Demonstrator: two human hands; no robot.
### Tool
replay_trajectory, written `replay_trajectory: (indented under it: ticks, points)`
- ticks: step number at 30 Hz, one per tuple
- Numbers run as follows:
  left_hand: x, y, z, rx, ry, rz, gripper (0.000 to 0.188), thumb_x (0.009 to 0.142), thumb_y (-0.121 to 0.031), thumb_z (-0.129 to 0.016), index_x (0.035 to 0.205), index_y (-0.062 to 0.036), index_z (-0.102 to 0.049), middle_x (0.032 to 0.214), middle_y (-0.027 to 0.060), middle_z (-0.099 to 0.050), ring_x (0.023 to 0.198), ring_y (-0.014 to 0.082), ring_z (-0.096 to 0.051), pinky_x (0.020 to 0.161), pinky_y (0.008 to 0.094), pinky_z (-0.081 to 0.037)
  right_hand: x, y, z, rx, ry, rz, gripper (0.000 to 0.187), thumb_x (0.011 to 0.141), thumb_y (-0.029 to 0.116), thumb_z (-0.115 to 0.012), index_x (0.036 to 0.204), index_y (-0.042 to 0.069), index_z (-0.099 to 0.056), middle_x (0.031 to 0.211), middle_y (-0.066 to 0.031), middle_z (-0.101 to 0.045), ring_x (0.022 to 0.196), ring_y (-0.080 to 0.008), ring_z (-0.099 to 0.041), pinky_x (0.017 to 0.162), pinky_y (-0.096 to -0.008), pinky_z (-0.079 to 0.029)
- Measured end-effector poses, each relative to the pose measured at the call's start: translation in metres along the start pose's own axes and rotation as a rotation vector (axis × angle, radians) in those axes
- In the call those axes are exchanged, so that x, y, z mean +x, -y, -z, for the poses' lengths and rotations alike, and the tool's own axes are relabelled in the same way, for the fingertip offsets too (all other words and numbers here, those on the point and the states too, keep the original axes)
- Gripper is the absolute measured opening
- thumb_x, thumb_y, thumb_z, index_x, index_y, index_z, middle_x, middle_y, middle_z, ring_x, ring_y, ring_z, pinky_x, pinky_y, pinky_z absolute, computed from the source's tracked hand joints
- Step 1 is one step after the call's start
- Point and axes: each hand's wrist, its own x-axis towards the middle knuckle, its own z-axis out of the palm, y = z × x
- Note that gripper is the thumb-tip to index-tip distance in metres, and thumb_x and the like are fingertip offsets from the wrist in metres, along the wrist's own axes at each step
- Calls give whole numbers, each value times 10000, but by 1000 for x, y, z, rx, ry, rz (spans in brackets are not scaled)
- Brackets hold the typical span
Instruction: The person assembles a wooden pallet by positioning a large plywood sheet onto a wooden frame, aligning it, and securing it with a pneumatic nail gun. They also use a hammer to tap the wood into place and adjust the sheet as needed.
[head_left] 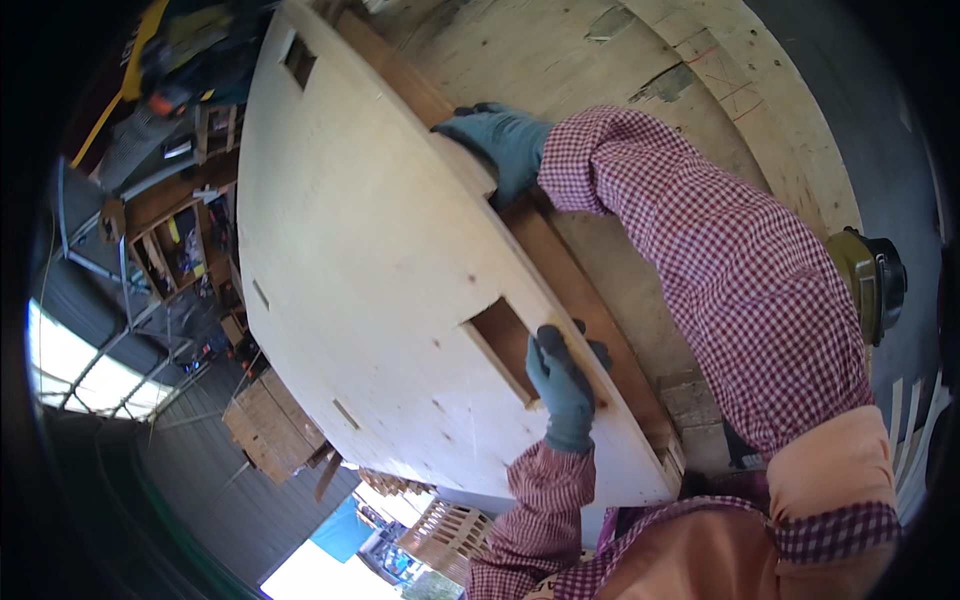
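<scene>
A large pale plywood panel [370,240] stands tilted across the middle, with rectangular cutouts and small slots through it. My left hand [565,390], in a grey-green glove with dark fingertips, grips the panel's near right edge beside the lower cutout [503,345]. Some of its fingers lie on the face and others show past the edge. Farther up the same edge, my gloved right hand [505,145] is closed over the rim next to a small notch; part of its grip is hidden behind the panel. Behind this edge runs a brown wooden board [570,285].
A worn plywood work surface [560,60] spreads beyond the panel. At its right lies an olive-and-black tool or battery-like object [868,285]. Left of the panel are wooden shelves with loose items [170,250] and a wooden box [270,425]. A slatted wooden crate [447,538] stands at the bottom.
</scene>
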Motion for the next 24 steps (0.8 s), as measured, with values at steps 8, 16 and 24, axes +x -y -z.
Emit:
replay_trajectory:
  ticks: [8, 16, 24]
  points:
    - [54, 74, 31, 494, -309, -465, 294, 960, -268, -377, 1017, -5, -496, 857, 123, -609, 498, 203, -586, 433, 327, -504, -131, 125, 6, -69, -313, -423, 776, 732, 228, -697, 1366, 29, -297, 1334, -192, -418, 1233, -329, -411, 1039, -399, -299]
    - [28, 25, 13, 658, -377, -688, 506, 919, -298, -460, 1279, 49, -381, 1129, 248, -558, 989, 376, -569, 826, 409, -459, -397, 251, 131, 71, -769, -666, 541, 796, 9, -619, 1296, 4, -413, 1274, -165, -474, 1170, -259, -479, 990, -330, -380]
    - [-29, 11, 65, 1244, -155, -1022, 655, 821, -308, -575, 1336, 24, -341, 1342, 250, -358, 1255, 398, -315, 1070, 499, -208, -457, 228, 160, 646, -470, -1110, 442, 883, 219, -581, 1245, -12, -479, 1045, -66, -589, 902, -132, -580, 788, -259, -475]
